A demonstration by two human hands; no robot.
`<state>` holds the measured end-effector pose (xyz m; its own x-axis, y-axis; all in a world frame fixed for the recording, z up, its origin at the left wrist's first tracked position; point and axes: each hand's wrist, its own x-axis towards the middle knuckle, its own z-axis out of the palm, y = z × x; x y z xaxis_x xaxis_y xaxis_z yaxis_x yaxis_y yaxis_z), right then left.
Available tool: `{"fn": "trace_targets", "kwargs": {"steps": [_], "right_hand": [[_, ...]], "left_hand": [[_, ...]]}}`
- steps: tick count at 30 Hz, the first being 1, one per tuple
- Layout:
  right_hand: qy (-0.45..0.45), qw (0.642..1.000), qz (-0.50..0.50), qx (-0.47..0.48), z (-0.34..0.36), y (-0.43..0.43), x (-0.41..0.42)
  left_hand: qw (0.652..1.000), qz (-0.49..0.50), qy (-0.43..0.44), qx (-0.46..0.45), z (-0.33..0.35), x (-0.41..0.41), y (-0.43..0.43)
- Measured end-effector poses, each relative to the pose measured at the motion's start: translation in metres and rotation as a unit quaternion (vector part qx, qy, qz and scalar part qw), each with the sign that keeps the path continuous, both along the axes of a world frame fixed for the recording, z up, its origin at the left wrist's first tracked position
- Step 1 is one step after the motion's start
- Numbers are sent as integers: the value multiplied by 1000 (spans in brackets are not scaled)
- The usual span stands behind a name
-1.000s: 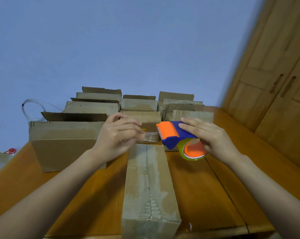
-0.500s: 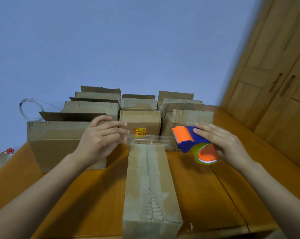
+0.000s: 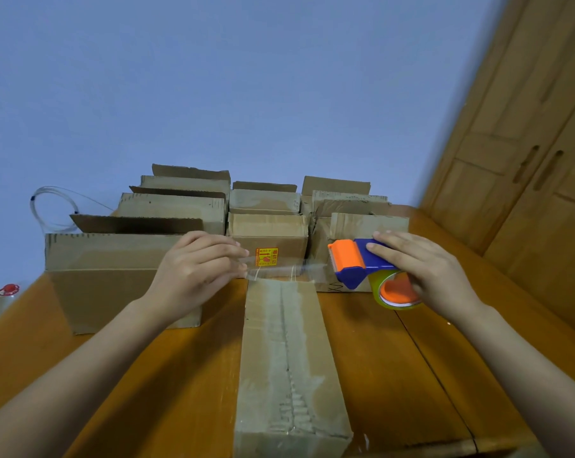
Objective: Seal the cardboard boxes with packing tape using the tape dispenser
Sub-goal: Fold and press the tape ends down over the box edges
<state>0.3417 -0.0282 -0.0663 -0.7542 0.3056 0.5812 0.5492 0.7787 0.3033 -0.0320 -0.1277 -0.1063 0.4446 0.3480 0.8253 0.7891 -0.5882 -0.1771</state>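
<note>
Long cardboard box (image 3: 289, 358) lies lengthwise on the wooden bench (image 3: 395, 375), centre of view, a band of tape along its top seam. Left hand (image 3: 197, 269): fingers curled, pinching the free end of a clear tape strip (image 3: 279, 270) above the box's far end. Right hand (image 3: 424, 276): wrapped over the blue and orange tape dispenser (image 3: 355, 262), fingers laid across its top, held off the bench just right of the box's far end. The strip runs roughly level from the left fingertips to the dispenser's toothed edge, crossing over the box; whether it touches the cardboard cannot be told. Tape roll (image 3: 376, 289) sits on an orange hub under the right palm. Other boxes (image 3: 173, 209) stand in rows behind, several with flaps raised; a labelled box (image 3: 268, 233) among them carries an orange sticker. Wooden cabinet doors (image 3: 527, 166) stand to the right
</note>
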Motion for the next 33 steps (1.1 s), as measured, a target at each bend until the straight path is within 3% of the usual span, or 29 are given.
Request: {"fn": "trace_targets", "kwargs": {"steps": [15,19,33], "right_hand": [[48,998,-14,-31,-8,-1,-10],[39,999,-17,-22,-8,-5,-10],[-10,999,-3,-31,-9,-5,-3]], "left_hand": [[1000,2,1,-21,7,-4,-4],[999,10,33,-7,9,-6,-6],[1000,13,24,-9,-3,-10,3]]}}
